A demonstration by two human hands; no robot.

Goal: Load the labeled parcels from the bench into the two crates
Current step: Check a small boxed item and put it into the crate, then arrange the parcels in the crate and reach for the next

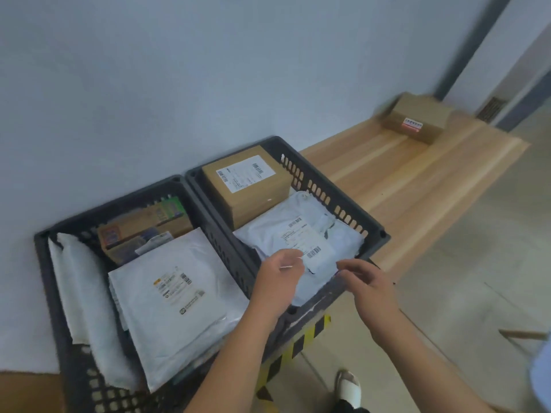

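Two dark grey crates stand side by side on the wooden bench (402, 180). The left crate (44, 263) holds a labeled white mailer (179, 293), a padded white mailer (80, 293) and a printed brown box (143, 225). In the right crate (334, 204) sit a labeled cardboard box (247, 186) and a labeled white mailer (298, 231). My left hand (280, 275) pinches that mailer's near edge beside its label. My right hand (366, 281) hovers over the crate's near rim, fingers loosely curled, holding nothing. One taped cardboard box (417, 120) lies at the bench's far end.
A pale wall runs right behind the crates and bench. Tiled floor lies to the right, with yellow-black tape (298, 344) below the bench edge and my shoe (348, 386) near it. A dark door frame (465, 55) rises past the far box.
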